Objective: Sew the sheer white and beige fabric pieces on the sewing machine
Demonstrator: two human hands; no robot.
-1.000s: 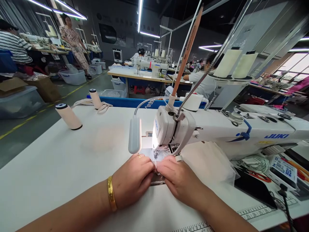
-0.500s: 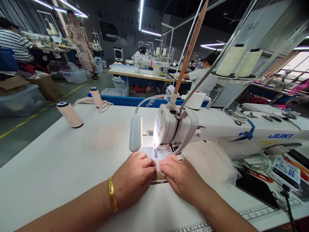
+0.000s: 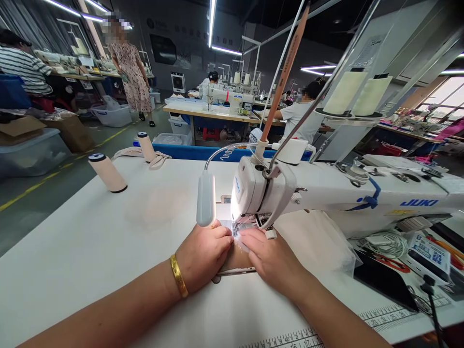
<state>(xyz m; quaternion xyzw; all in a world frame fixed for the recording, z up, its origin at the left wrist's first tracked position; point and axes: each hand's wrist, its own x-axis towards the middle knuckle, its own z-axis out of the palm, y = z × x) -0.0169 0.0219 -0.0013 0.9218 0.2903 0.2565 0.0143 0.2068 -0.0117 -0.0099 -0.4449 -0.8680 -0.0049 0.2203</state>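
Observation:
Under the lit head of the white sewing machine (image 3: 255,188), a small piece of sheer white fabric (image 3: 240,237) lies at the presser foot. My left hand (image 3: 208,249), with a gold bangle at its wrist, pinches the fabric's left edge just in front of the needle area. From the right, my right hand (image 3: 270,253) holds the same fabric, fingers bent and pressed down on it. Both hands' fingertips nearly meet at the foot. More sheer pale fabric (image 3: 313,237) spreads beneath the machine arm on the right. The needle itself is hard to make out.
A grey lamp (image 3: 206,199) hangs close above my left hand. Peach thread cones (image 3: 108,173) stand at the table's back left. Right of my right arm lie a black phone-like slab (image 3: 386,280), cables and scissors. A printed ruler (image 3: 290,340) runs along the front edge. Other people are beyond.
Both hands have moved slightly forward toward the needle, and the fabric strip in front of the foot has shortened. In the background, the standing person has stepped right.

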